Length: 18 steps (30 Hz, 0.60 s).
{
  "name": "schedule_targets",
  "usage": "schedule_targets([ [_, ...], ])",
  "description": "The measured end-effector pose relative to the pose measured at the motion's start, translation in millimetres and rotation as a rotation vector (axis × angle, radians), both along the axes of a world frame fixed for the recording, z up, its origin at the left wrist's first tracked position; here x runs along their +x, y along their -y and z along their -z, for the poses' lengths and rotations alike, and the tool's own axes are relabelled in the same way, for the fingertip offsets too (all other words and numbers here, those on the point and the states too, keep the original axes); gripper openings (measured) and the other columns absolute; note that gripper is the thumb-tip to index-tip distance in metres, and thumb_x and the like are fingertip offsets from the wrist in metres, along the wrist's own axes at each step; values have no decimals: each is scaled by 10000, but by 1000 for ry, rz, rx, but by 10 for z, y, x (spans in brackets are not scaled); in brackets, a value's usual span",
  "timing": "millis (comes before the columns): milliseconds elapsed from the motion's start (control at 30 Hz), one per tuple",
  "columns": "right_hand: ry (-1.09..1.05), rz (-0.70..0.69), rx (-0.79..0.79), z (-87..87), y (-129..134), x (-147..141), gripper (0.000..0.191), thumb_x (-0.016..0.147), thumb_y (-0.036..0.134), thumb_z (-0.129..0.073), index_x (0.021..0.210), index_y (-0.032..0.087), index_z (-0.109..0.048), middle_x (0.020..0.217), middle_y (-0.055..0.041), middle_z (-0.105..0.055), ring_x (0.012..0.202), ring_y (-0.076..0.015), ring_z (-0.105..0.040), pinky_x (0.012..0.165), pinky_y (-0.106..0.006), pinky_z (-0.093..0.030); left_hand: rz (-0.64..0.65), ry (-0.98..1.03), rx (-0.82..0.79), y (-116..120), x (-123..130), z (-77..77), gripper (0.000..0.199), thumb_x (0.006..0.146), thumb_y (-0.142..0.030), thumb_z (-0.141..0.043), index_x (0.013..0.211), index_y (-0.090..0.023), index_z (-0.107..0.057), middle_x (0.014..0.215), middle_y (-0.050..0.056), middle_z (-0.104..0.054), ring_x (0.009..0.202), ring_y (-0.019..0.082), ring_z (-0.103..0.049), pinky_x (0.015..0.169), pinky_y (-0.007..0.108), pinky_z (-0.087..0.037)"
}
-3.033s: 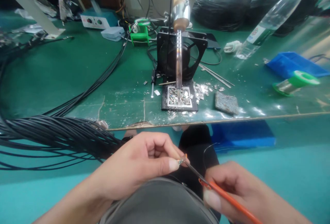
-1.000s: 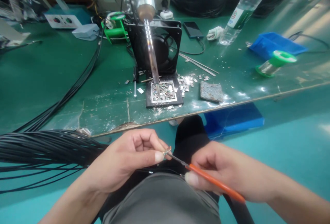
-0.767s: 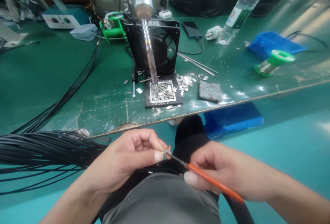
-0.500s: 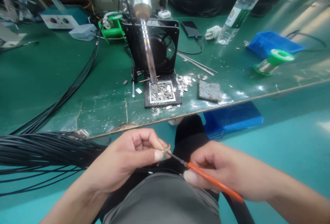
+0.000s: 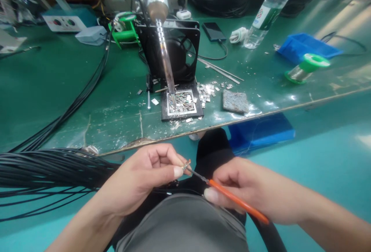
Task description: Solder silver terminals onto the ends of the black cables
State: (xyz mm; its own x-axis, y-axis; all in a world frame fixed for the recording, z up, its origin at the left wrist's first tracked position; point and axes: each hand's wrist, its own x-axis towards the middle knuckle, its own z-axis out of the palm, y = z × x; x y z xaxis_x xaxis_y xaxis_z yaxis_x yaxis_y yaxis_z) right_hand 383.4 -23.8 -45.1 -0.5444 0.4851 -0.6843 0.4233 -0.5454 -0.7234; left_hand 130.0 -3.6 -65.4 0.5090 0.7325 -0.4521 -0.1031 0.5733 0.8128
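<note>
Between the thumb and forefinger of my left hand is a small metal part with a coppery tip. My right hand grips an orange-handled tool, its thin metal end touching or very close to the small part. Both hands are above my lap, in front of the table edge. Beyond them, a soldering iron points down at a framed tray of small metal pieces on a black base. A black fan stands right behind it.
Black cables lie at the left. On the green table are a grey sponge, a solder spool, a blue bin, a plastic bottle and tweezers. A blue container is below the edge.
The orange handle has shifted slightly left and up with my right hand. My left hand keeps its pinch, and the view has moved a little.
</note>
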Motion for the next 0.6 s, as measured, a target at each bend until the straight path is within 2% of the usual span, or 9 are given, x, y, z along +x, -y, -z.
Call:
schedule_targets([
  [400, 24, -12, 7, 20, 1, -7, 540, 854, 571, -777, 644, 195, -452, 592, 72, -370, 545, -78, -281, 463, -236, -202, -13, -31, 2, -16, 26, 24, 134, 788, -220, -891, 796, -154, -774, 896, 72, -780, 846, 168, -666, 789, 253, -502],
  [600, 24, 9, -5, 18, 47, -15, 545, 859, 572, -773, 650, 201, -434, 600, 73, -368, 551, -82, -286, 470, -240, -204, -6, -16, 1, -3, 18, 23, 111, 823, -204, -866, 801, -158, -767, 901, 63, -777, 850, 157, -668, 791, 239, -509],
])
